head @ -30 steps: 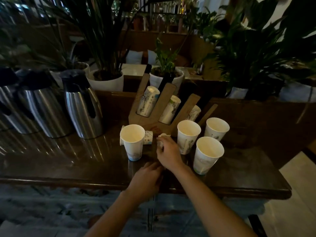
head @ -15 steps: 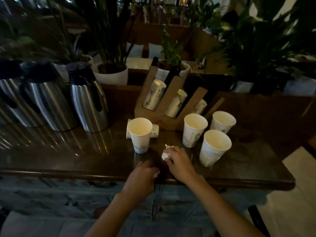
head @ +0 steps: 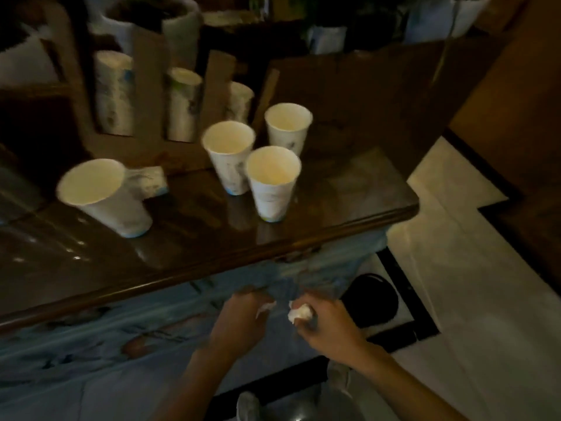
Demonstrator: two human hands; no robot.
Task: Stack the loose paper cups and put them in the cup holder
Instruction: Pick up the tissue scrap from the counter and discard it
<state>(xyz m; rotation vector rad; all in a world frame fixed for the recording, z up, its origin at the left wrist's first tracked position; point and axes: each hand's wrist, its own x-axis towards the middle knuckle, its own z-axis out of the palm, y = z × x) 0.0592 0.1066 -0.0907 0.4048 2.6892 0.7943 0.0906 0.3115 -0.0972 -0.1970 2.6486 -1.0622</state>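
Several loose paper cups stand upright on the dark wooden table (head: 349, 205): one at the left (head: 103, 196), one in the middle (head: 229, 156), one nearest the edge (head: 271, 182) and one behind (head: 288, 126). A further cup (head: 148, 180) lies on its side behind the left one. The wooden cup holder (head: 145, 95) at the back holds three cup stacks. Both hands are below the table's front edge. My right hand (head: 326, 322) is closed on a crumpled white paper scrap (head: 299, 312). My left hand (head: 239, 322) pinches a smaller white scrap (head: 265, 308).
White plant pots (head: 179, 28) stand behind the holder. A dark round bin opening (head: 372, 299) lies on the floor just right of my right hand, below the table's right corner. Pale floor tiles (head: 470, 284) spread to the right.
Both hands have come off the table top and dropped below its front edge, carrying the white scraps. The view has tilted down and swung right, so the steel jugs are out of view.
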